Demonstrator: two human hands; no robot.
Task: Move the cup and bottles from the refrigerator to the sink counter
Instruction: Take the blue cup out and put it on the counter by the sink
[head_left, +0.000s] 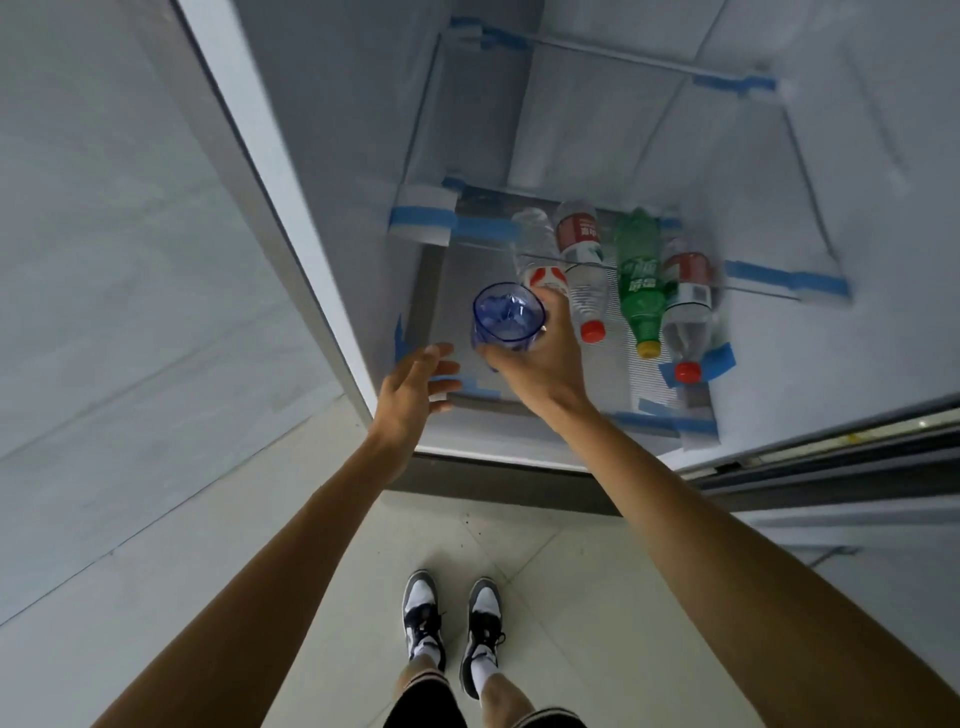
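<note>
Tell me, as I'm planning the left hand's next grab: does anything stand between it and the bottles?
Yes. The right hand, holding the blue cup, sits between the left hand and the four bottles lying on the refrigerator shelf, partly covering the leftmost bottle.

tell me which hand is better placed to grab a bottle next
Probably the left. The left hand is open and holds nothing, at the front of the fridge, while the right hand grips the blue cup. The nearest bottle lies just behind that cup.
</note>
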